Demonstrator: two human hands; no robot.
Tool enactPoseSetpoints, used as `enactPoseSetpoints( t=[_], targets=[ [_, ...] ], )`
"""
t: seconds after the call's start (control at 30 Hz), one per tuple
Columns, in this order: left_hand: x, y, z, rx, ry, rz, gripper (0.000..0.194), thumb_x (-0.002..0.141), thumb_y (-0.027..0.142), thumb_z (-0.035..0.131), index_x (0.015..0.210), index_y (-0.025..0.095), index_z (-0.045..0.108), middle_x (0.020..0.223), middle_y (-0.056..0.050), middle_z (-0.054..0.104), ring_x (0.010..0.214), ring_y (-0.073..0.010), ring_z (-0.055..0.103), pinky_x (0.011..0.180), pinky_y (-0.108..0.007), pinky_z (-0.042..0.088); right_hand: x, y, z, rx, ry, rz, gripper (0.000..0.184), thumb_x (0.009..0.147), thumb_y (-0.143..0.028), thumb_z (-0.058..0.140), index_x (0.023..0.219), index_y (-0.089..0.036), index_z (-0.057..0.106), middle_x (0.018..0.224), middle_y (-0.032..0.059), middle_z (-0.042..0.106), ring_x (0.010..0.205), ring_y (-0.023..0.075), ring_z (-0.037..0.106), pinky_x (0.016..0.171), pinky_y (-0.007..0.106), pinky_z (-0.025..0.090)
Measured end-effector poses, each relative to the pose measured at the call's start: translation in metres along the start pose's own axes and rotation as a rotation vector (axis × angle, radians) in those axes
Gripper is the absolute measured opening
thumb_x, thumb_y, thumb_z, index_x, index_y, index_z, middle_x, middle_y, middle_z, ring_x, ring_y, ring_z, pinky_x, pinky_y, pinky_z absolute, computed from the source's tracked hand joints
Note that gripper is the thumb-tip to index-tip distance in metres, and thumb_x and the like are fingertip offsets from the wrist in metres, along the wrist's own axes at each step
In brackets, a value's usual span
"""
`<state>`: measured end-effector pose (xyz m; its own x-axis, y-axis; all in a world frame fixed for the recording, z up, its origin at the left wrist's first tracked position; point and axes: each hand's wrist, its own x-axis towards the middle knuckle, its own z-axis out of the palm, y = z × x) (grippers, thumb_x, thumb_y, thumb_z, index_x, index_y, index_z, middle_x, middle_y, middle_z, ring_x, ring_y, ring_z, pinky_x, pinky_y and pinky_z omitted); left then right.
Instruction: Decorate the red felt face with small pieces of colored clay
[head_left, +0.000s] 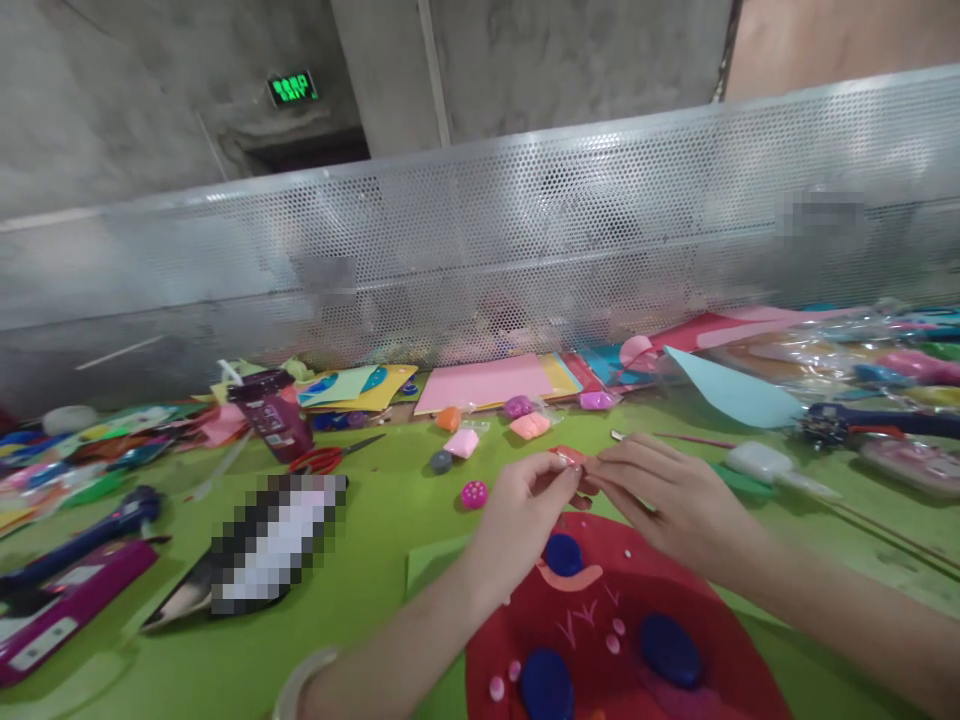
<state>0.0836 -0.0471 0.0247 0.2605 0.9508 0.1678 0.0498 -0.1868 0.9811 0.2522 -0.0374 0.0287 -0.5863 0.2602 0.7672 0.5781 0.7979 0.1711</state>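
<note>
Just above the far edge of a red paper piece (517,620), my two hands meet at their fingertips. My left hand (517,515) pinches a small shiny red packet (568,456), mostly hidden by the fingers. From the other side my right hand (679,500) has its thumb and fingers closed on the same packet. Dark blue flattened clay ovals (670,648), a peach clay strip (574,578) and small pink and white dots lie on the red paper. A pink dotted clay disc (474,494) and a grey clay ball (441,461) rest left of my hands.
Bagged clay lumps (530,426) and pink paper (484,382) lie behind my hands. To the left are red-handled scissors (319,459), a maroon cup (276,415) with a straw, and a pencil-shaped case (255,545). A perforated metal panel (465,250) borders the green table (390,560).
</note>
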Motion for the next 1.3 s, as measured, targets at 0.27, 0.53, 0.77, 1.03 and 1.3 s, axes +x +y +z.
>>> enactPoseSetpoints(
  t=[0.27,0.53,0.77,1.03,1.3],
  targets=[
    [0.0019,-0.0002,-0.0068,0.113,-0.076,0.080,0.017,0.085,0.029,0.050,0.078,0.018,0.062,0.078,-0.002,0.067,0.078,-0.0152,0.063,0.077,-0.029,0.049,0.0089,-0.0056,-0.0092,0.351,-0.105,0.414,0.019,0.083,-0.025,0.049,0.072,-0.023,0.065,0.072,0.0017,0.068,0.069,0.0166,0.064,0.060,0.029,0.053],
    [-0.0002,-0.0030,-0.0079,0.227,-0.050,0.148,0.016,0.083,0.026,0.049,0.077,0.018,0.062,0.076,-0.003,0.065,0.072,-0.0152,0.059,0.069,-0.029,0.046,0.0082,-0.0056,-0.0054,0.457,-0.186,0.556,0.015,0.081,-0.028,0.053,0.080,-0.023,0.067,0.078,0.0020,0.069,0.067,0.0145,0.062,0.056,0.026,0.050],
    [-0.0004,-0.0061,-0.0060,0.290,-0.033,0.185,0.014,0.079,0.021,0.050,0.076,0.017,0.063,0.076,-0.002,0.065,0.070,-0.0147,0.058,0.065,-0.027,0.044,0.0052,-0.0054,-0.0025,0.449,-0.177,0.570,0.014,0.079,-0.025,0.054,0.078,-0.023,0.069,0.076,0.0010,0.068,0.068,0.0144,0.062,0.063,0.028,0.050],
    [-0.0029,-0.0015,-0.0054,0.250,-0.019,0.161,0.015,0.080,0.021,0.048,0.072,0.018,0.060,0.073,-0.001,0.063,0.069,-0.0135,0.057,0.065,-0.025,0.043,0.0071,-0.0098,-0.0069,0.587,-0.232,0.667,0.020,0.082,-0.031,0.052,0.076,-0.022,0.068,0.077,0.0019,0.067,0.071,0.0156,0.061,0.066,0.029,0.049],
    [-0.0071,0.0017,-0.0068,0.356,-0.069,0.215,0.016,0.079,0.016,0.047,0.072,0.018,0.062,0.073,0.001,0.065,0.067,-0.0118,0.056,0.063,-0.023,0.041,0.0018,-0.0056,-0.0030,0.701,-0.297,0.822,0.024,0.082,-0.041,0.054,0.076,-0.023,0.068,0.078,0.0009,0.065,0.073,0.0155,0.059,0.068,0.028,0.046]
  ],
)
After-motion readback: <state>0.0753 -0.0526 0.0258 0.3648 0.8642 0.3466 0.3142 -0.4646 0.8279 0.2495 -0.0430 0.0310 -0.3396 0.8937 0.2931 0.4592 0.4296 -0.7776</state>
